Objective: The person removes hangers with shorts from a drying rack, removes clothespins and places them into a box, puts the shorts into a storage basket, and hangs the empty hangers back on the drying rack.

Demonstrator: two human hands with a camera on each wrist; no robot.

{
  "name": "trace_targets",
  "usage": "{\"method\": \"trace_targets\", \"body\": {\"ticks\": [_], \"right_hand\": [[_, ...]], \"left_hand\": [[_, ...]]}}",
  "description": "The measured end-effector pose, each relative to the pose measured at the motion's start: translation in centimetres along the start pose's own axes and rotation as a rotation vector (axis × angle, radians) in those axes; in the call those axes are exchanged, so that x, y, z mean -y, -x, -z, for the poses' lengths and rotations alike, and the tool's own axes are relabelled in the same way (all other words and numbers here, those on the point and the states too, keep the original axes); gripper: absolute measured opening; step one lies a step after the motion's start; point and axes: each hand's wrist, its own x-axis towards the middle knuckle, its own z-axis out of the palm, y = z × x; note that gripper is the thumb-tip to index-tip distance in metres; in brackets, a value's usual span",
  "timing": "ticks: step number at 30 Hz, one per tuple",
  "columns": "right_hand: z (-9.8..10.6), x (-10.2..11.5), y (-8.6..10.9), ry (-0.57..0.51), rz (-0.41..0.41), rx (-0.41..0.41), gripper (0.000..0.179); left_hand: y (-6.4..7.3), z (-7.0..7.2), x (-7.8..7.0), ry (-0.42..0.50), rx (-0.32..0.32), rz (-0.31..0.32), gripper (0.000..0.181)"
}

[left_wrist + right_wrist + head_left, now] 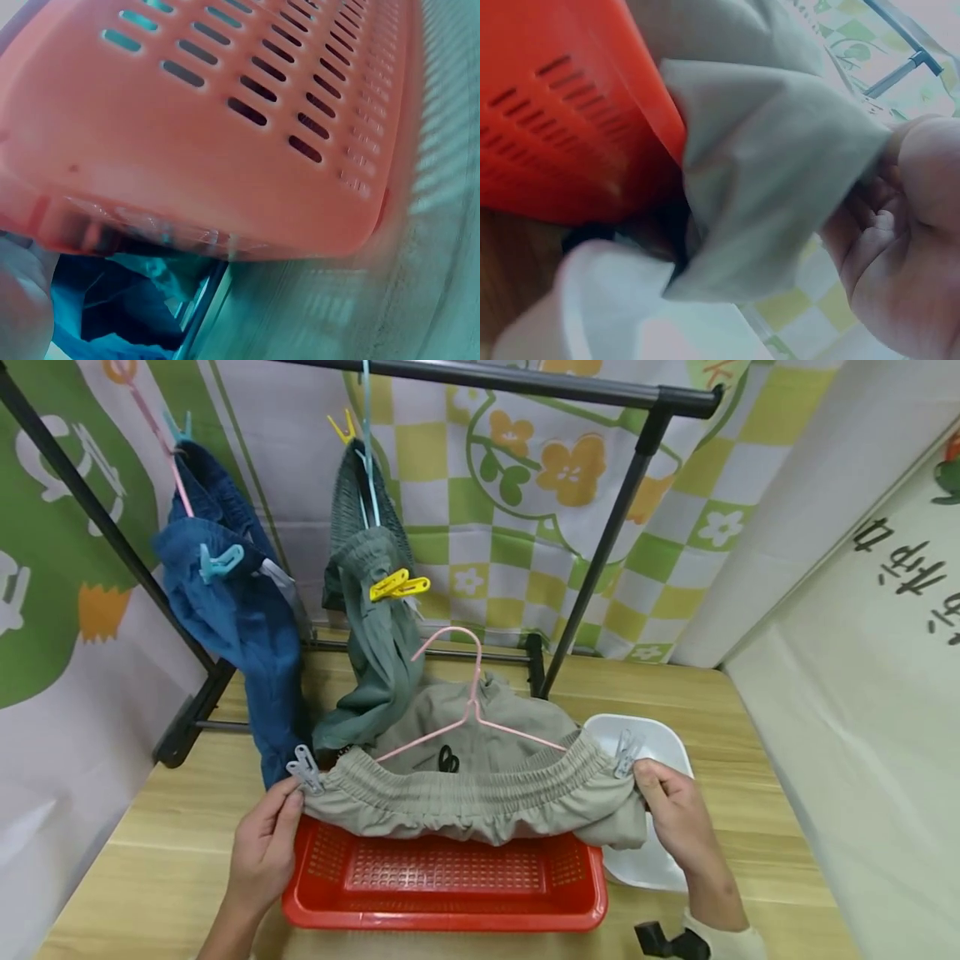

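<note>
Khaki elastic-waist trousers (465,797) lie stretched sideways above a red plastic basket (442,921). A pink hanger (474,693) sits within the waist opening, its hook upright. One grey clothespin (303,768) is on the waistband's left end, another grey clothespin (627,752) on its right end. My left hand (262,847) pinches the left end just below its clothespin. At the opposite end, my right hand (678,814) pinches the fabric. In the right wrist view the trousers (757,157) drape beside the basket. The left wrist view mostly shows the basket's slotted side (187,142).
Behind stands a black drying rack (600,552). Blue trousers (247,618) and green trousers (375,652) hang from it with clothespins. A white tray (652,872) sits at the basket's right, partly under the khaki trousers. A patterned curtain (480,518) backs the wooden table.
</note>
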Motion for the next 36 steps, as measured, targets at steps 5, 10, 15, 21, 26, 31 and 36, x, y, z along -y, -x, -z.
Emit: {"method": "trace_targets", "body": {"ticks": [5,10,15,21,26,31,36], "right_hand": [[0.6,-0.2,0.0,0.095,0.07,0.06,0.026],[0.9,-0.5,-0.1,0.082,0.077,0.118,0.019],[1.1,-0.8,-0.5,0.025,0.077,0.167,0.02],[1.4,-1.0,-1.0,-0.089,0.08,0.227,0.028],[1.6,-1.0,-1.0,-0.149,0.059,0.193,0.028],[1.6,-1.0,-0.9,-0.221,0.064,0.147,0.027],[1.4,-0.8,-0.9,-0.289,0.072,0.076,0.023]], "left_hand": [[0.2,-0.3,0.4,0.012,-0.005,0.01,0.025],[0.3,-0.3,0.5,0.03,-0.011,0.017,0.025],[0.2,-0.2,0.6,0.009,0.025,0.025,0.03],[0.1,-0.3,0.5,-0.025,0.035,0.049,0.03],[0.0,-0.3,0.2,-0.053,0.039,0.074,0.03],[-0.1,-0.2,-0.1,-0.083,0.062,0.129,0.028],[0.0,-0.1,-0.2,-0.076,0.078,0.135,0.028]]}}
